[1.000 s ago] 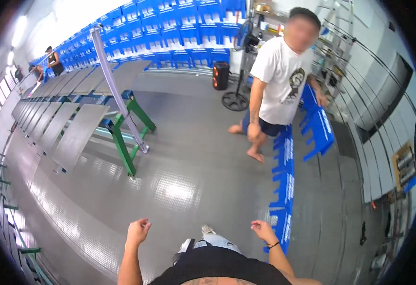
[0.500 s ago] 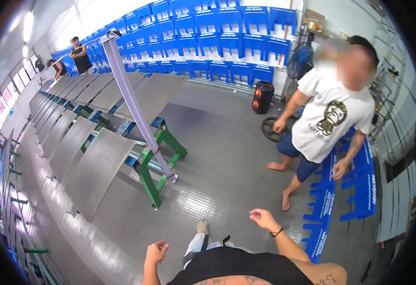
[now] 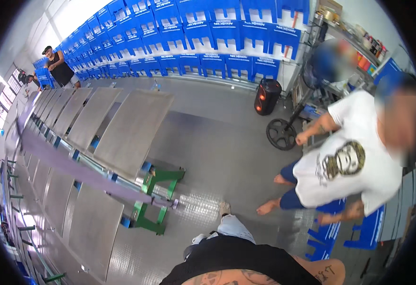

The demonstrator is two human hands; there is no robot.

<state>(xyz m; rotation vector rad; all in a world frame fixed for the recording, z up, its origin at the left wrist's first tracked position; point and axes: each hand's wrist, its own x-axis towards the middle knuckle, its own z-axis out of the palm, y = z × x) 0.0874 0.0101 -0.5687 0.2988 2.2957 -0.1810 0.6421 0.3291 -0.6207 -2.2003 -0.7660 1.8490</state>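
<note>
Neither my left hand nor my right hand shows in the head view. Only my tattooed right upper arm (image 3: pixel 329 272) is visible at the lower edge, beside my black top (image 3: pixel 236 259). Below me, one leg in light shorts (image 3: pixel 236 229) steps forward with a shoe (image 3: pixel 225 208) on the grey floor. Close on my left, a two-row rack of flat grey boards (image 3: pixel 132 130) on green metal legs (image 3: pixel 151 219) stretches away. A long pale purple post (image 3: pixel 89 166) rises from its near end.
A barefoot person in a white shirt (image 3: pixel 355 152) stands close on my right, near blue cut sheets (image 3: pixel 329 232) on the floor. A black speaker (image 3: pixel 267 97) and black wheel (image 3: pixel 281 134) stand ahead. Blue pieces (image 3: pixel 227 35) cover the wall. Another person (image 3: pixel 60 69) works far left.
Both my hands have dropped out of view. My view has turned and moved forward; the rack shifts left and the post appears more slanted. The person in white appears nearer and farther right.
</note>
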